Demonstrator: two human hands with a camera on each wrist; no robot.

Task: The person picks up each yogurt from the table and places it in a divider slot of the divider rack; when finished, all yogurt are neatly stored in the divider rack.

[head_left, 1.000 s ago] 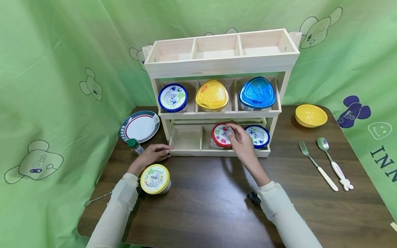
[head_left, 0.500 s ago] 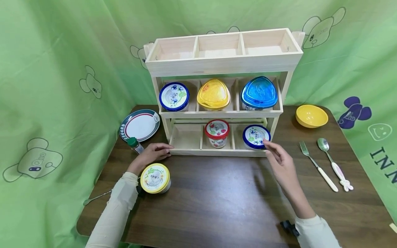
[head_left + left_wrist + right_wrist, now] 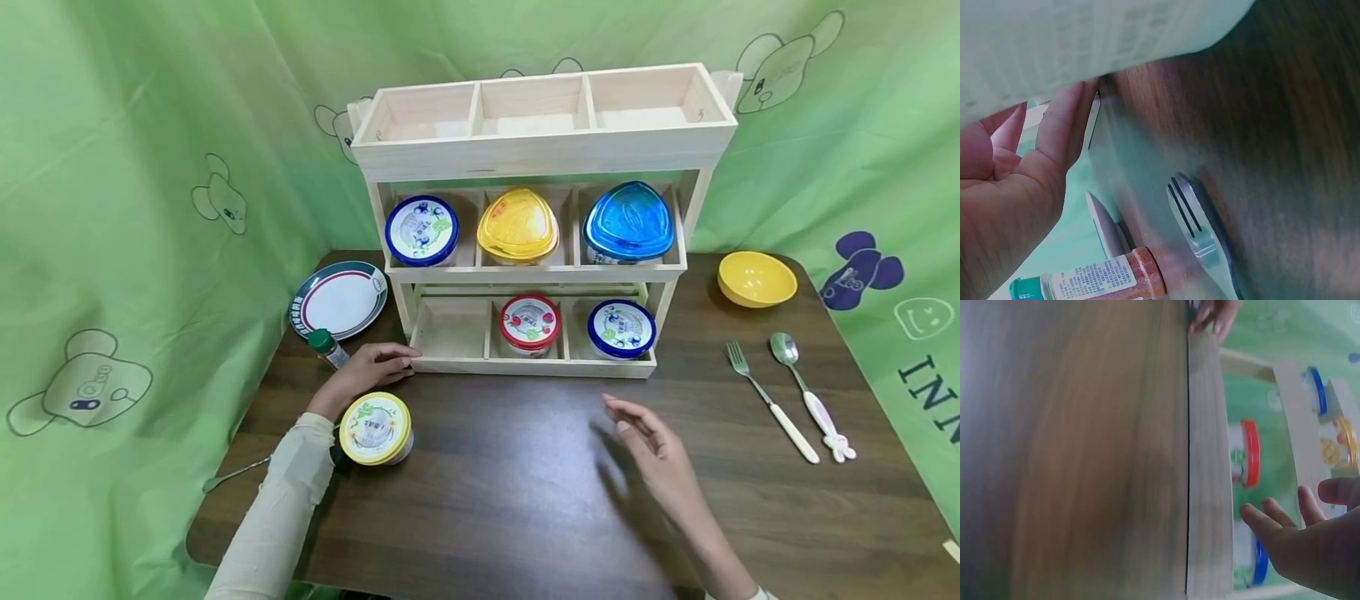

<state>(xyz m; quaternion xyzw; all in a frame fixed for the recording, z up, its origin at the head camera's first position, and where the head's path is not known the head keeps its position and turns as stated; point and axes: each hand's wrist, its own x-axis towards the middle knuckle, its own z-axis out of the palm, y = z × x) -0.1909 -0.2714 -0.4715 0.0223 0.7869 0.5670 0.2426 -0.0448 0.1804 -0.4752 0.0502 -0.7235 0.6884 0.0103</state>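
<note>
My left hand [image 3: 371,371] rests its fingertips at the lower left corner of the wooden shelf [image 3: 540,156]. Just below it on the table stands a yellow-lidded tub [image 3: 375,427]. Over the table in front of the shelf, my right hand [image 3: 660,458] hovers with loose fingers and holds nothing. In the lower tier, a red-lidded tub [image 3: 530,322] sits in the middle compartment and a blue-lidded tub [image 3: 622,327] in the right one. The middle tier bears another blue-lidded tub [image 3: 422,230], a yellow triangular-lidded tub [image 3: 518,223] and a blue triangular-lidded tub [image 3: 629,220].
A plate [image 3: 341,300] and a green-capped shaker bottle [image 3: 327,347] are left of the shelf. A fork [image 3: 1200,234] lies under the left arm. On the right are a yellow bowl [image 3: 757,279], a white-handled fork [image 3: 772,402] and a rabbit-handled spoon [image 3: 812,398].
My right hand has let go of the red-lidded tub, swung right past the blue-lidded tub, then drawn back over the table. The red tub tilted and now faces up again. My left hand stayed put.
</note>
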